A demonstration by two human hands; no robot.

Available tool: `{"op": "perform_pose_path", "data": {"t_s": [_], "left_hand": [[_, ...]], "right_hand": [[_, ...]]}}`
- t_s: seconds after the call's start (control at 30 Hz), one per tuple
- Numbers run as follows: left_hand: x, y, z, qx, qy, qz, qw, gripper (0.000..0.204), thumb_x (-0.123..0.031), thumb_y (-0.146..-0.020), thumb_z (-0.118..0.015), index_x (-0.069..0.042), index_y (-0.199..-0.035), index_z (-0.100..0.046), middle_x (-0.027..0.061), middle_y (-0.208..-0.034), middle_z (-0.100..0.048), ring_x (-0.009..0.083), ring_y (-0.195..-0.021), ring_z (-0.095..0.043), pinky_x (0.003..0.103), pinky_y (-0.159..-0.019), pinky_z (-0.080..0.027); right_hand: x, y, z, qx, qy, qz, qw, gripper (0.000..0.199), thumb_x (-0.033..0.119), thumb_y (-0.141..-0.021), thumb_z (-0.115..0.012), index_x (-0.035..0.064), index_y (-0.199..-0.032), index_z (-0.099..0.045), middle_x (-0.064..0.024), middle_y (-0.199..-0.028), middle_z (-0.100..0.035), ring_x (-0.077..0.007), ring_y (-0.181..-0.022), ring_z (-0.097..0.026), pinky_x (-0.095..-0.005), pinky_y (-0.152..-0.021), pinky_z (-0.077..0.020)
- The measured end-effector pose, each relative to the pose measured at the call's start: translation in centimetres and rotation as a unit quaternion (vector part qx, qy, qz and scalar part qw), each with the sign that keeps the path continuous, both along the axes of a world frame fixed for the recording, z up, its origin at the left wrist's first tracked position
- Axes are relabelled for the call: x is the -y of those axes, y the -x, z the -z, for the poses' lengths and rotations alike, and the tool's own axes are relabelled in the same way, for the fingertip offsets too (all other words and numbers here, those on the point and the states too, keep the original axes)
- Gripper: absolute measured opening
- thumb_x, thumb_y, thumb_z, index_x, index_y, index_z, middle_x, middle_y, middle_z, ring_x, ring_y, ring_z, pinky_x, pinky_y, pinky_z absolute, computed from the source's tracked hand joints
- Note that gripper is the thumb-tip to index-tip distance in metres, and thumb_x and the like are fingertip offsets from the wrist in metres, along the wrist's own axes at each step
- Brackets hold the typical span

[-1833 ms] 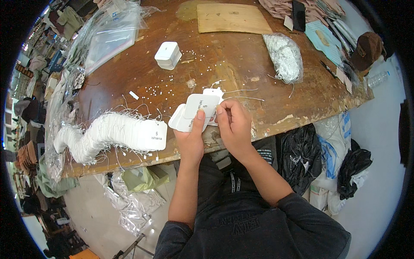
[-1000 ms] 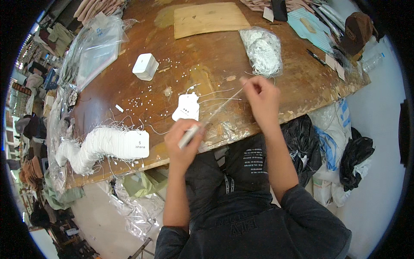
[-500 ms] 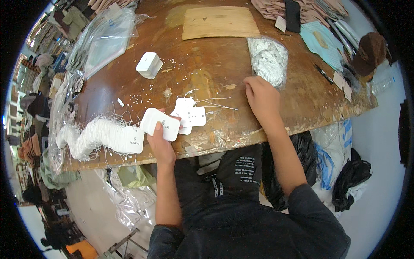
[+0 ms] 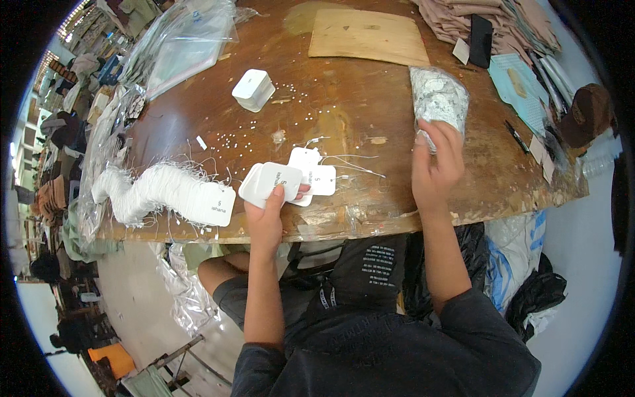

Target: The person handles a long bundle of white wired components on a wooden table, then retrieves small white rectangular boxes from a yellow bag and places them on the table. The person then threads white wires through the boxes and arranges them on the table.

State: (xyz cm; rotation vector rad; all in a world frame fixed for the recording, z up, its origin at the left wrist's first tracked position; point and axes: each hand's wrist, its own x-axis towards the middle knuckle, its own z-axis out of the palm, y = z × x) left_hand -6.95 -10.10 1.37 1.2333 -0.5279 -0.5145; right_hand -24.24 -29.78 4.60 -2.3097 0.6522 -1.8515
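Observation:
My left hand [image 4: 266,223] grips a few white cardboard hang tags [image 4: 276,180], fanned slightly, with the thumb on top. Just beyond its fingertips, several strung tags [image 4: 322,180] overlap on the table, their white strings trailing right. On the right, my right hand [image 4: 438,162] is at the near end of a clear plastic bag [image 4: 439,96] packed with white strings. Its thumb and fingers close on that end; what exactly lies between them is partly hidden. Left of my left hand lies a long curved row of strung tags [image 4: 165,195].
A block of white tags [image 4: 254,90] stands farther back, near scattered white bits [image 4: 228,142]. A wooden board [image 4: 368,36], a dark phone [image 4: 481,41], folded pink garments [image 4: 456,23], a pen [image 4: 516,136] and a brown cap [image 4: 586,116] lie around the wooden table [image 4: 370,99].
My right hand has turned, and its fingers have come onto the bag's near end. My left hand still holds its tags, now spread a little differently. The whole view has shifted slightly.

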Motion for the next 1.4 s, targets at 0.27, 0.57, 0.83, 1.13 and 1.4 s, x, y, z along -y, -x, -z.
{"op": "perform_pose_path", "data": {"t_s": [0.27,0.57,0.83,1.13,1.4], "left_hand": [[-0.9,-0.3,0.0,0.032,-0.066,-0.01,0.997,0.025,-0.01,-0.088,-0.071,0.001,-0.108,-0.06,0.0037,-0.096,-0.065,0.0085,-0.086,-0.058,0.025,-0.075,-0.048],[-1.7,0.0,0.1,0.04,-0.039,-0.016,0.998,0.027,-0.008,-0.086,-0.073,0.0,-0.108,-0.058,0.003,-0.096,-0.063,0.0078,-0.085,-0.057,0.024,-0.073,-0.048],[-1.0,-0.9,0.7,0.007,-0.008,0.023,1.0,0.027,-0.009,-0.087,-0.071,-0.001,-0.109,-0.058,0.003,-0.097,-0.063,0.0083,-0.087,-0.057,0.025,-0.074,-0.048],[-1.0,-1.3,1.2,-0.041,0.015,0.039,0.998,0.024,-0.009,-0.09,-0.07,-0.001,-0.109,-0.058,0.0039,-0.099,-0.063,0.0097,-0.09,-0.059,0.026,-0.078,-0.049],[-0.9,-1.1,0.6,-0.119,0.107,0.067,0.985,0.03,-0.004,-0.093,-0.063,0.002,-0.119,-0.05,0.0104,-0.111,-0.062,0.017,-0.1,-0.064,0.031,-0.083,-0.057]], "right_hand": [[-6.7,-3.2,0.4,0.084,-0.475,-0.329,0.812,0.012,-0.001,-0.091,-0.063,-0.0043,-0.102,-0.062,-0.0116,-0.097,-0.069,-0.0133,-0.085,-0.065,-0.0269,-0.076,-0.0527],[-11.1,-7.0,3.3,0.028,-0.537,-0.355,0.765,0.008,0.006,-0.096,-0.061,-0.0007,-0.1,-0.059,-0.001,-0.085,-0.061,-0.0055,-0.072,-0.057,-0.0209,-0.065,-0.048],[-11.8,-7.7,3.3,0.018,-0.467,-0.295,0.834,0.008,0.006,-0.096,-0.059,-0.0021,-0.097,-0.058,-0.0057,-0.086,-0.06,-0.0096,-0.071,-0.058,-0.0242,-0.064,-0.0483],[-12.6,-9.0,3.8,0.027,-0.404,-0.233,0.884,0.01,0.007,-0.096,-0.058,-0.0024,-0.095,-0.058,-0.0108,-0.082,-0.059,-0.0167,-0.068,-0.058,-0.0303,-0.062,-0.0472],[-13.0,-10.0,3.4,0.045,-0.417,-0.21,0.883,0.01,0.007,-0.096,-0.056,-0.0017,-0.092,-0.054,-0.0103,-0.079,-0.057,-0.0166,-0.065,-0.057,-0.0311,-0.06,-0.048]]}}
